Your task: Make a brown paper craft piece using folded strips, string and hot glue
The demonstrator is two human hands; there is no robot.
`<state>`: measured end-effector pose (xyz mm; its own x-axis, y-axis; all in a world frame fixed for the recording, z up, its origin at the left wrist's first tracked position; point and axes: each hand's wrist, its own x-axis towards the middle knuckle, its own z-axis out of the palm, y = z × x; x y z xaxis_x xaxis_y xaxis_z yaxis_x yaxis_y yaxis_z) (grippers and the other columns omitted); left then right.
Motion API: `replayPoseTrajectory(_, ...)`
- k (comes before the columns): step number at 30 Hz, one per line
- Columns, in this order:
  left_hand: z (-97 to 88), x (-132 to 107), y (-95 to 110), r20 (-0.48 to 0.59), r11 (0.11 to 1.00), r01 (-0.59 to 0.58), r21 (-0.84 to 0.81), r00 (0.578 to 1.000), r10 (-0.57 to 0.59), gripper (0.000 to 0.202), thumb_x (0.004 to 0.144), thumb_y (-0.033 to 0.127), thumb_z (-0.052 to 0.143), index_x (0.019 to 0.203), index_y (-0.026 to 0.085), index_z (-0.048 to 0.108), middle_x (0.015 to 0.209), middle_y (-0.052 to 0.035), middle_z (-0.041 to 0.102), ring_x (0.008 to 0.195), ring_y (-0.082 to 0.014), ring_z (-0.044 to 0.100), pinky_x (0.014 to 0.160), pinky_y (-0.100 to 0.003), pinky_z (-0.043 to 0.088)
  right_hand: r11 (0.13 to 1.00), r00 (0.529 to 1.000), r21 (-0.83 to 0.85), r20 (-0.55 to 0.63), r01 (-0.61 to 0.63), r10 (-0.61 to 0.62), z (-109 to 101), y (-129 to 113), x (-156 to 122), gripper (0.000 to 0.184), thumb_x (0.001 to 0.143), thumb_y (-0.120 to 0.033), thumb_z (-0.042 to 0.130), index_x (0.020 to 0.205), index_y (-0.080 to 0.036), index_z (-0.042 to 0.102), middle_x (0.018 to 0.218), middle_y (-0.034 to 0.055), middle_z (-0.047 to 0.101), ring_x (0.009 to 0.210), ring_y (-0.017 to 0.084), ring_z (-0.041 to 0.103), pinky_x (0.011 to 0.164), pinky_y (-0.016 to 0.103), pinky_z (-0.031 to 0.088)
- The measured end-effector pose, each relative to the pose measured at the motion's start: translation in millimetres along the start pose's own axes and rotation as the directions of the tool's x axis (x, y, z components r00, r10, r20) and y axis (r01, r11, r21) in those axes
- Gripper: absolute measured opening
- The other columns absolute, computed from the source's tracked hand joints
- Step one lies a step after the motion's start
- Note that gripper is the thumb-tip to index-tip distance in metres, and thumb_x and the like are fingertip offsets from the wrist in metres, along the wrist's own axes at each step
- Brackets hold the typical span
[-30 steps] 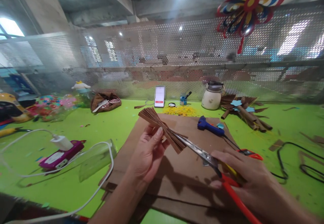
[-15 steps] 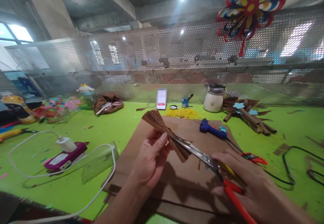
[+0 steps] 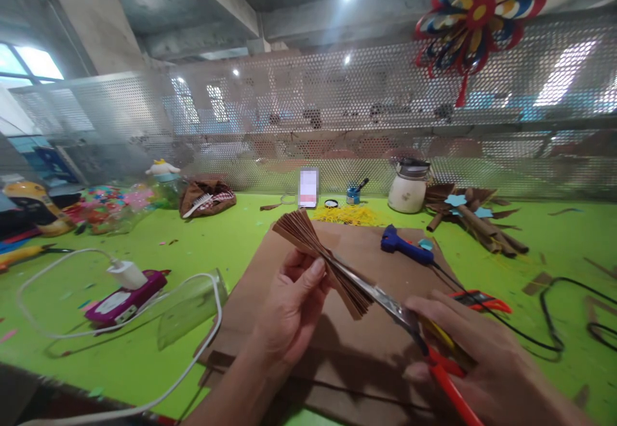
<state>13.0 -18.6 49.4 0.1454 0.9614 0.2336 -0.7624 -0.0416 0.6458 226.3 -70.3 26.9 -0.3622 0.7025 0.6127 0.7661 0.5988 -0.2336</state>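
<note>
My left hand [image 3: 290, 307] pinches a brown pleated paper strip [image 3: 322, 261] at its middle, holding it slantwise above a brown cardboard sheet [image 3: 308, 349]. My right hand [image 3: 475, 352] grips red-handled scissors [image 3: 407, 323]. Their metal blades run up and left into the lower half of the folded strip. Both hands hover over the cardboard near the table's front.
A blue glue gun [image 3: 403, 246] with a black cord lies behind on the cardboard. Second red scissors [image 3: 479, 300] lie right. A clear cup [image 3: 190, 307], magenta phone [image 3: 123, 301] with white charger cable sit left on the green table [image 3: 226, 239]. Jar, paper rolls and phone stand at the back.
The strip and my left hand have shifted slightly right and lower. The scissor blades have slid further along the folded paper. The view has tilted a little.
</note>
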Motion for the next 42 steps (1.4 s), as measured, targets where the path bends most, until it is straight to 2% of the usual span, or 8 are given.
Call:
replayPoseTrajectory(6, 1.8, -0.1, 0.0, -0.033, 1.0, -0.01, 0.007, 0.999, 0.011, 0.018, 0.069, 0.009, 0.069, 0.085, 0.017, 0.068, 0.084, 0.0012, 0.068, 0.074, -0.006, 0.061, 0.07, -0.014, 0.05, 0.999, 1.0, 0.027, -0.017, 0.024, -0.023, 1.3, -0.9, -2.5, 0.041, 0.071, -0.035, 0.065, 0.107, -0.021, 0.053, 0.078, 0.0022, 0.064, 0.063, 0.015, 0.063, 0.055, 0.021, 0.051)
replayPoseTrajectory(11, 2.5, -1.3, 0.3, -0.04, 1.0, -0.02, 0.001, 0.999, 0.02, 0.017, 0.07, 0.008, 0.068, 0.085, 0.017, 0.068, 0.083, 0.0009, 0.067, 0.073, -0.0059, 0.061, 0.069, -0.014, 0.051, 1.0, 1.0, 0.029, -0.03, 0.01, -0.009, 3.4, -2.9, -0.9, 0.039, 0.071, -0.035, 0.065, 0.105, -0.021, 0.054, 0.073, 0.0004, 0.063, 0.058, 0.013, 0.061, 0.051, 0.02, 0.049)
replayPoseTrajectory(17, 2.3, -1.7, 0.9, -0.033, 1.0, -0.013, -0.005, 0.999, 0.013, 0.016, 0.069, 0.009, 0.069, 0.084, 0.016, 0.068, 0.084, 0.0009, 0.068, 0.074, -0.0057, 0.061, 0.07, -0.014, 0.05, 1.0, 0.998, 0.005, -0.065, 0.025, -0.025, 3.5, -4.4, -2.6, 0.039, 0.07, -0.037, 0.065, 0.105, -0.021, 0.056, 0.076, 0.0019, 0.064, 0.061, 0.014, 0.063, 0.053, 0.019, 0.05)
replayPoseTrajectory(25, 5.5, -1.9, 2.0, -0.077, 1.0, -0.014, 0.023, 0.997, 0.016, 0.021, 0.065, 0.01, 0.072, 0.085, 0.018, 0.068, 0.083, 0.0011, 0.069, 0.075, -0.0072, 0.062, 0.069, -0.014, 0.049, 1.0, 1.0, -0.021, -0.006, 0.019, -0.019, 2.3, -2.5, -1.8, 0.035, 0.072, -0.035, 0.063, 0.103, -0.021, 0.058, 0.075, 0.0027, 0.065, 0.059, 0.014, 0.063, 0.052, 0.019, 0.05)
replayPoseTrajectory(30, 3.7, -2.0, 1.1, -0.043, 1.0, -0.009, 0.025, 0.999, 0.01, 0.023, 0.07, 0.009, 0.068, 0.09, 0.02, 0.068, 0.084, 0.0019, 0.069, 0.073, -0.0061, 0.061, 0.07, -0.013, 0.048, 0.998, 0.999, -0.063, -0.028, 0.016, -0.018, 4.7, -0.5, -5.8, 0.037, 0.073, -0.04, 0.063, 0.105, -0.021, 0.059, 0.077, 0.0036, 0.067, 0.061, 0.016, 0.065, 0.052, 0.02, 0.051)
replayPoseTrajectory(35, 2.6, -2.4, 2.5, -0.023, 0.999, 0.028, 0.026, 0.999, -0.027, 0.017, 0.073, 0.01, 0.065, 0.089, 0.017, 0.067, 0.084, 0.001, 0.068, 0.074, -0.0063, 0.061, 0.072, -0.016, 0.049, 0.993, 0.998, -0.115, -0.06, 0.003, -0.01, 2.9, -2.1, -6.2, 0.037, 0.072, -0.041, 0.063, 0.103, -0.022, 0.06, 0.085, 0.0047, 0.067, 0.067, 0.016, 0.066, 0.056, 0.021, 0.052)
replayPoseTrajectory(42, 2.4, -4.7, 1.0, -0.032, 0.999, 0.041, 0.014, 0.999, -0.04, 0.018, 0.071, 0.009, 0.067, 0.086, 0.019, 0.067, 0.084, 0.0009, 0.067, 0.075, -0.008, 0.061, 0.071, -0.018, 0.05, 0.999, 0.998, -0.042, -0.061, -0.034, 0.031, 2.9, -4.5, -0.7, 0.037, 0.072, -0.038, 0.063, 0.105, -0.023, 0.058, 0.084, 0.0035, 0.067, 0.068, 0.016, 0.066, 0.056, 0.02, 0.053)
